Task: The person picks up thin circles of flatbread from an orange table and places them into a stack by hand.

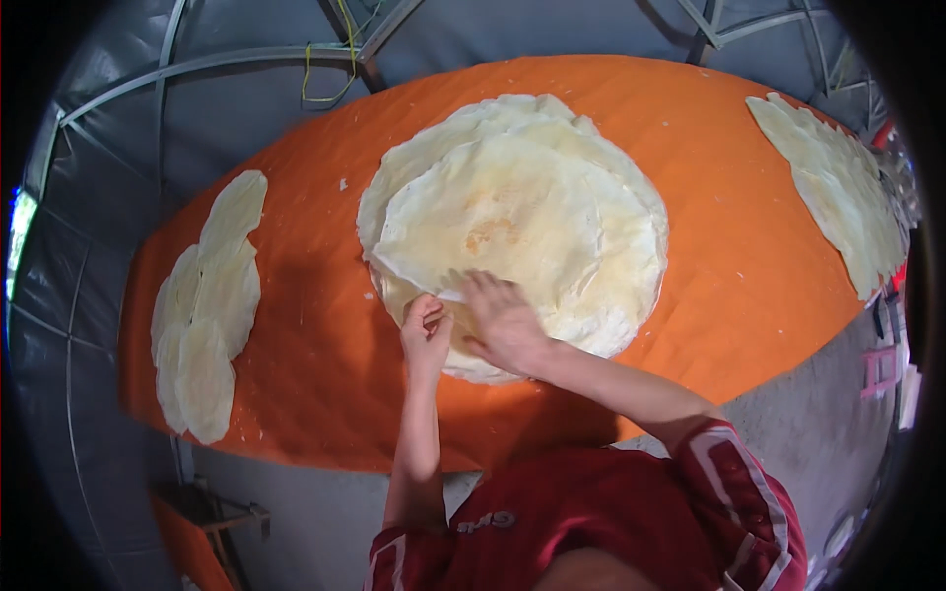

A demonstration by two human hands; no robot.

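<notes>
A stack of large, pale round flatbreads (512, 187) lies at the middle of the orange-covered table. The uppermost sheet has brown toasted spots near its centre. At the near left rim of the stack, my left hand (426, 330) is closed, its thumb and fingers pinching what looks like the edge of the top flatbread. Beside it my right hand (505, 320) rests palm down on the stack, fingers stretched out and slightly blurred. A narrow raised fold shows between the two hands. What lies under my right palm is hidden.
Several thinner flatbreads (212, 305) overlap at the table's left end. Another pile of flatbreads (828, 187) lies at the far right. The orange table cover (729, 266) has small crumbs on it. Behind stand metal frame bars (207, 62), with a yellow cord (330, 98) hanging there.
</notes>
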